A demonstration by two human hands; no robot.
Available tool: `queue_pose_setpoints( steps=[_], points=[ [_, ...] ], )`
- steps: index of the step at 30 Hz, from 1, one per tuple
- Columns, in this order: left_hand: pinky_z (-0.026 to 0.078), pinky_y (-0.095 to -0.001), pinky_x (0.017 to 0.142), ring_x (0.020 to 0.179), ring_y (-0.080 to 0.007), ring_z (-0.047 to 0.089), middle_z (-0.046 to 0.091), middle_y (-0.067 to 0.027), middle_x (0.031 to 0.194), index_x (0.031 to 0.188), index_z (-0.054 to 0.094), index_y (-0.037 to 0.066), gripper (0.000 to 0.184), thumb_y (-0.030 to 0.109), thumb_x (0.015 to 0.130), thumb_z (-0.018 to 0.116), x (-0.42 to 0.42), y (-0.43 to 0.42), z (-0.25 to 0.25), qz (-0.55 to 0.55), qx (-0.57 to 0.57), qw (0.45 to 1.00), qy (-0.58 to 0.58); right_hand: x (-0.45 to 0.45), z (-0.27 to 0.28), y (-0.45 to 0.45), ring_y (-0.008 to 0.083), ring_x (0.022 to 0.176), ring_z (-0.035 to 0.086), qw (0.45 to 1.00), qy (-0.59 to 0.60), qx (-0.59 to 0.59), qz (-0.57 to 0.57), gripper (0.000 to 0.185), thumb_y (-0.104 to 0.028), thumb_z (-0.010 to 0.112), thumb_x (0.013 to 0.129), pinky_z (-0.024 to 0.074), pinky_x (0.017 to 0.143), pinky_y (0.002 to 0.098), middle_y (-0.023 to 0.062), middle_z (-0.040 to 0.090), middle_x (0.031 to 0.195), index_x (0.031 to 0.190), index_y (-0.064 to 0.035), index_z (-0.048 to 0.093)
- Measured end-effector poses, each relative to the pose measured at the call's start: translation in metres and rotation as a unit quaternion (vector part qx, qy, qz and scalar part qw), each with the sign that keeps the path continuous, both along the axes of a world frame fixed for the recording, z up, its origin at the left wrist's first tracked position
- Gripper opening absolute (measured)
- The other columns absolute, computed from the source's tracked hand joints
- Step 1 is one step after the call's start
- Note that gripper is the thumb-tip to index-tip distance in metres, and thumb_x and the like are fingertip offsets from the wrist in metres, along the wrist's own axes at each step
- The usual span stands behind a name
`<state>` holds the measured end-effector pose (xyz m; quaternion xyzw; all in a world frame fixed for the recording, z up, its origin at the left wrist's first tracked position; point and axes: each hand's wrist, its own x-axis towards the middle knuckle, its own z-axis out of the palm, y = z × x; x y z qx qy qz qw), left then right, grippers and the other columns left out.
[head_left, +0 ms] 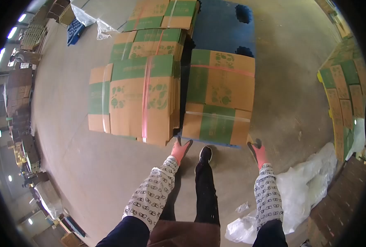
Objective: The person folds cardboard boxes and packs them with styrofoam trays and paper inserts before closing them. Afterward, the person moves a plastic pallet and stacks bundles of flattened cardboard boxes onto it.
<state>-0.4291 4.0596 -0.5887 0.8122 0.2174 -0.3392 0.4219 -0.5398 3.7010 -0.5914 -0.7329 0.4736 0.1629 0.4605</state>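
My left hand (181, 150), in a pink glove with dark fingertips, is near the front gap between two cardboard stacks. Its thumb and fingers are spread, with nothing in them. By the front right corner of the right-hand stack is my right hand (257, 152), gloved alike, fingers apart and holding nothing visible. Between and beyond them lies a bundle of flattened green-and-brown cartons (216, 123), tied with a pale strap. A second bundle (228, 84) with a pink strap lies behind it. The taller carton stack (127, 113) on the left has a pink strap too.
A blue pallet (224, 26) shows beyond the bundles. Clear plastic wrap (302, 181) lies on the floor at right, beside brown stacked material (343, 197). More cartons (343, 86) stand at far right. My shoe (206, 154) is just before the pallet.
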Motion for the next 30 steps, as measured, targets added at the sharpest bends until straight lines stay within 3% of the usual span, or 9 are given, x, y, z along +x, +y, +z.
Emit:
queue_pose_setpoints(
  steps=[4, 7, 9, 14, 16, 19, 23, 27, 30],
  points=[
    [0.04, -0.032, 0.091, 0.108, -0.0242, 0.052, 0.056, -0.0137, 0.115, 0.121, 0.046, 0.0, 0.055, 0.019, 0.075, 0.07, 0.028, -0.014, -0.098, 0.092, -0.113, 0.988, -0.046, 0.056, -0.06, -0.012, 0.0196, 0.086, 0.058, 0.997, -0.026, 0.07, -0.026, 0.053, -0.031, 0.068, 0.075, 0.0448, 0.076, 0.0303, 0.0094, 0.062, 0.098, 0.115, 0.0012, 0.054],
    [0.043, -0.0294, 0.088, 0.101, -0.0194, 0.055, 0.058, -0.01, 0.112, 0.118, 0.048, 0.0, 0.049, 0.011, 0.074, 0.069, 0.045, -0.012, -0.115, 0.092, -0.176, 0.98, -0.024, 0.062, -0.095, -0.01, 0.0194, 0.092, 0.057, 0.991, -0.039, 0.122, -0.033, 0.055, -0.028, 0.07, 0.074, 0.0443, 0.079, 0.0306, 0.0085, 0.06, 0.104, 0.118, -0.0007, 0.052],
    [0.042, -0.0291, 0.089, 0.103, -0.0179, 0.053, 0.056, -0.0087, 0.115, 0.122, 0.045, 0.001, 0.05, 0.008, 0.078, 0.066, 0.063, -0.023, -0.078, 0.054, -0.092, 0.994, 0.027, 0.058, -0.105, 0.0, 0.0191, 0.096, 0.056, 0.987, -0.072, 0.139, -0.032, 0.056, -0.025, 0.07, 0.073, 0.044, 0.082, 0.0311, 0.0072, 0.059, 0.109, 0.12, -0.0024, 0.05],
    [0.041, -0.0302, 0.091, 0.107, -0.0177, 0.049, 0.054, -0.0098, 0.115, 0.122, 0.043, 0.0, 0.055, 0.007, 0.073, 0.069, 0.03, -0.024, -0.064, 0.004, -0.212, 0.977, -0.039, 0.036, -0.095, -0.017, 0.0185, 0.097, 0.056, 0.982, -0.038, 0.159, -0.097, 0.055, -0.021, 0.07, 0.074, 0.045, 0.081, 0.0297, 0.0074, 0.058, 0.112, 0.122, -0.0017, 0.048],
    [0.041, -0.0351, 0.092, 0.108, -0.0311, 0.051, 0.052, -0.0203, 0.117, 0.126, 0.036, -0.002, 0.075, 0.027, 0.068, 0.074, 0.005, -0.035, -0.037, -0.067, -0.053, 0.995, -0.048, 0.024, -0.074, -0.047, 0.0178, 0.094, 0.057, 0.987, 0.007, 0.139, -0.086, 0.052, -0.019, 0.069, 0.075, 0.0458, 0.078, 0.0284, 0.0078, 0.059, 0.11, 0.12, -0.0005, 0.049],
    [0.035, -0.0387, 0.098, 0.12, -0.036, 0.04, 0.039, -0.0244, 0.13, 0.135, 0.021, -0.004, 0.096, 0.054, 0.072, 0.064, -0.01, -0.069, 0.053, -0.115, 0.075, 0.984, 0.11, 0.011, 0.012, -0.095, 0.0195, 0.089, 0.06, 0.992, 0.009, 0.126, 0.009, 0.046, -0.02, 0.067, 0.076, 0.0468, 0.078, 0.0297, 0.0117, 0.062, 0.104, 0.113, 0.003, 0.054],
    [0.04, -0.0364, 0.093, 0.112, -0.0302, 0.05, 0.051, -0.023, 0.119, 0.129, 0.033, -0.005, 0.085, 0.055, 0.076, 0.06, -0.033, -0.086, 0.157, -0.141, 0.017, 0.978, 0.151, 0.006, 0.196, -0.113, 0.0309, 0.094, 0.061, 0.99, 0.113, -0.033, 0.082, 0.049, -0.029, 0.067, 0.075, 0.0473, 0.08, 0.0374, 0.0205, 0.063, 0.1, 0.109, 0.0041, 0.056],
    [0.043, -0.0302, 0.089, 0.103, -0.0187, 0.055, 0.057, -0.0117, 0.114, 0.121, 0.044, -0.004, 0.059, 0.042, 0.085, 0.056, -0.087, -0.085, 0.196, 0.051, -0.35, 0.889, 0.292, 0.04, 0.343, -0.111, 0.0352, 0.093, 0.059, 0.946, 0.218, -0.09, 0.224, 0.057, -0.051, 0.06, 0.075, 0.0454, 0.08, 0.039, 0.021, 0.063, 0.095, 0.104, -0.0021, 0.061],
    [0.043, -0.0292, 0.087, 0.101, -0.0173, 0.054, 0.057, -0.0097, 0.112, 0.12, 0.045, -0.003, 0.056, 0.04, 0.086, 0.055, -0.137, -0.082, 0.232, 0.041, -0.42, 0.808, 0.411, 0.033, 0.388, -0.132, 0.0343, 0.089, 0.06, 0.921, 0.292, -0.018, 0.256, 0.064, -0.059, 0.056, 0.074, 0.0449, 0.079, 0.0382, 0.0198, 0.064, 0.093, 0.101, -0.0019, 0.063]
  ],
)
